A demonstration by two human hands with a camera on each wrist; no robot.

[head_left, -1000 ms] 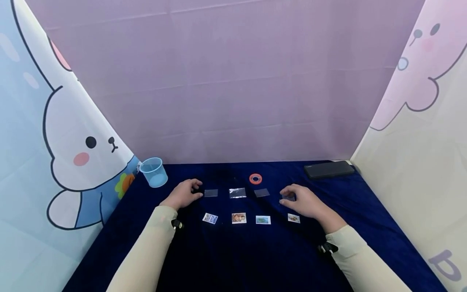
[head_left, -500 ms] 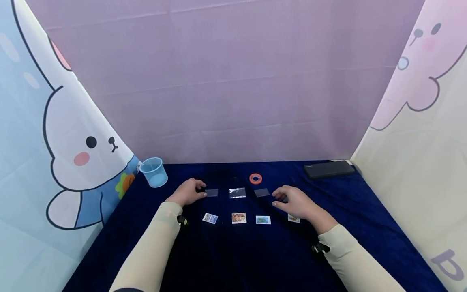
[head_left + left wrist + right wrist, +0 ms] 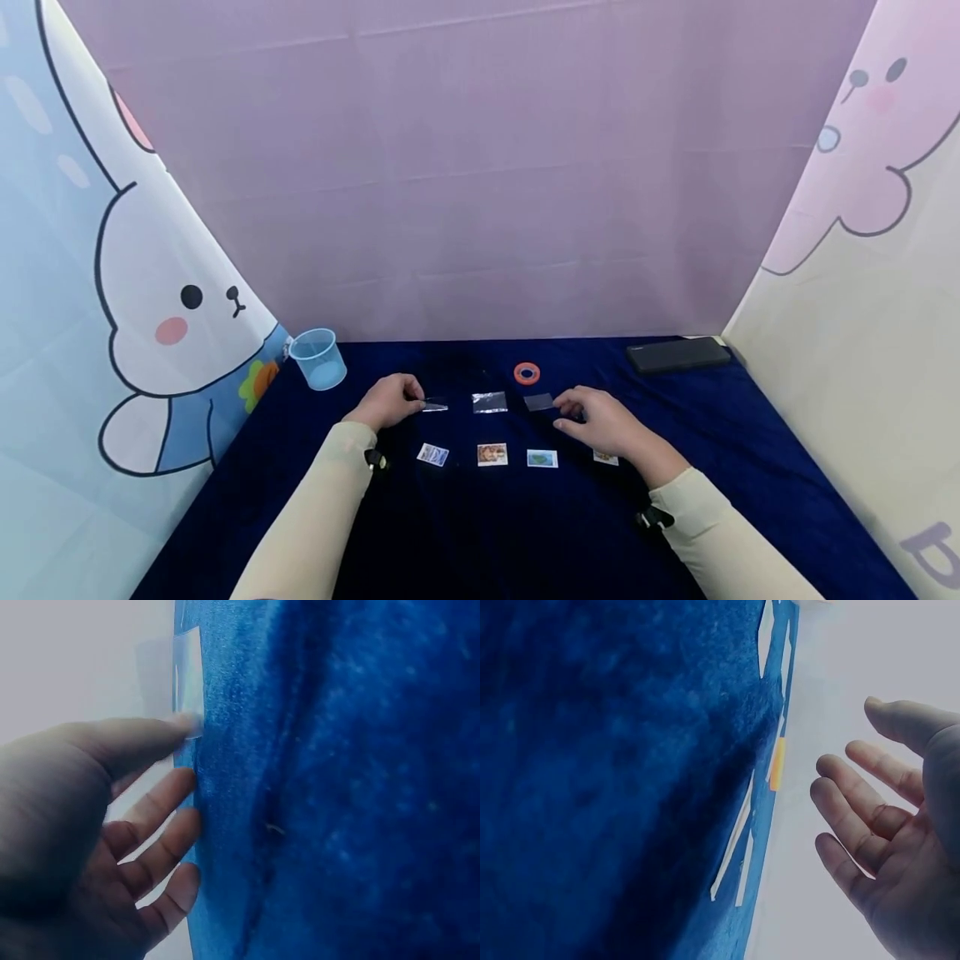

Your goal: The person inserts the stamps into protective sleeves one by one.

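Observation:
My left hand (image 3: pixel 387 402) pinches the near end of a small clear plastic sleeve (image 3: pixel 189 682), its thumb lying on the corner and its index finger hidden behind. The sleeve stands tilted up at one side. My right hand (image 3: pixel 600 421) hovers with parted, slightly bent fingers and holds nothing; its fingertips are right beside another clear sleeve (image 3: pixel 537 402). Between the hands lies a shinier clear sleeve (image 3: pixel 490 402). Nearer me runs a row of small stamp-like pictures: a blue one (image 3: pixel 432 454), a brown one (image 3: pixel 492 454), a green one (image 3: pixel 542 458) and one partly covered by my right hand (image 3: pixel 606 458).
An orange-red roll of tape (image 3: pixel 527 372) lies behind the sleeves. At the back left stands a light blue plastic cup (image 3: pixel 318 360), and a black flat case (image 3: pixel 677 356) lies at the back right. Dark blue cloth (image 3: pixel 480 533) covers the table, with fabric walls around.
My left hand has moved right to the leftmost sleeve, taken hold of it and tipped it up. My right hand has drifted left, away from the right side, to beside the third sleeve.

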